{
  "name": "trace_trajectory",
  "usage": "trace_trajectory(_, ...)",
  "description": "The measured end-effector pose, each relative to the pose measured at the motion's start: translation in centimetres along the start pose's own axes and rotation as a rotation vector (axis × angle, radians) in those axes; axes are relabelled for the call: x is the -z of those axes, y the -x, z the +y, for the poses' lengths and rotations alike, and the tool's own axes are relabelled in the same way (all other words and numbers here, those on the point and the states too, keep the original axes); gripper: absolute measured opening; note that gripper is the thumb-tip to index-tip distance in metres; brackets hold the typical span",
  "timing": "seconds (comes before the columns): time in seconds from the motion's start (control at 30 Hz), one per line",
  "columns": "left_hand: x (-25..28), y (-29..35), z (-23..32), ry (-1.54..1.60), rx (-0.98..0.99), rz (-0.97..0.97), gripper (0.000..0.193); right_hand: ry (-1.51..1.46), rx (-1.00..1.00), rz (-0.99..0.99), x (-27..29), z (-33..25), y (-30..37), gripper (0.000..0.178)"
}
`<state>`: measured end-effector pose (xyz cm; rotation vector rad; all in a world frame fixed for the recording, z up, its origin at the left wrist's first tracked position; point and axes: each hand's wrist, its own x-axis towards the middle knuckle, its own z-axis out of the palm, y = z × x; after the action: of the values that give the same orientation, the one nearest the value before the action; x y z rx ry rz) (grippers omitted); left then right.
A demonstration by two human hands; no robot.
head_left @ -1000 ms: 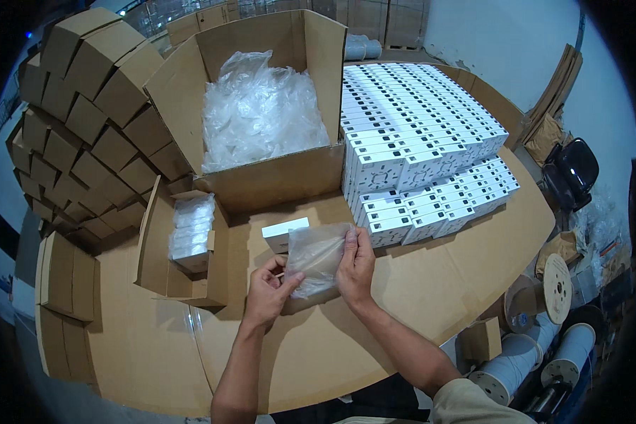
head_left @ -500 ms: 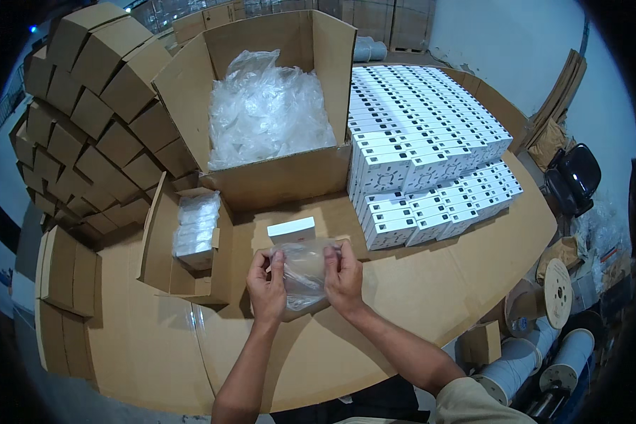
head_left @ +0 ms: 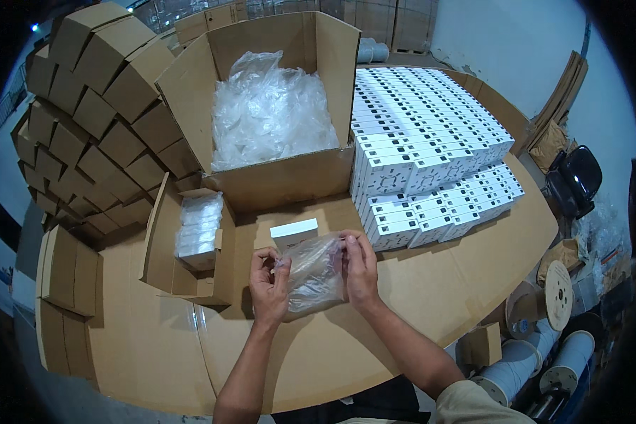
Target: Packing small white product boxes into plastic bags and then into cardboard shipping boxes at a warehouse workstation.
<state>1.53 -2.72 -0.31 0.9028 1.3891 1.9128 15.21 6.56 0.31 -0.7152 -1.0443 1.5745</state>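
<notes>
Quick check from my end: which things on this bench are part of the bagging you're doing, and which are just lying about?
In the job:
left hand and right hand, both gripping the clear plastic bag
small white box just behind it
carton of spare bags
stacked white boxes

Lying about:
folded brown cartons
cable reels

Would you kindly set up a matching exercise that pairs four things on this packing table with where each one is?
Things:
1. clear plastic bag
2. heap of plastic bags
3. stacked white boxes
4. single white box

Places:
A. inside the big open carton
B. right side of the table
C. between both hands
D. just beyond the hands

Pairs: 1-C, 2-A, 3-B, 4-D
</notes>
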Motion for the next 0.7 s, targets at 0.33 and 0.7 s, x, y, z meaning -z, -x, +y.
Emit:
trace_trajectory(0.33, 1.1, -1.0, 0.8, 0.247, 0.016, -0.085, 0.017, 0.629, 0.262, -0.077, -0.2, -0.1, 1.0, 0.023)
trace_trajectory(0.7, -0.4, 0.5, -0.2, -0.031, 0.015, 0.109, 0.02, 0.584, 0.282, 0.005, -0.6, 0.3, 1.4, 0.025)
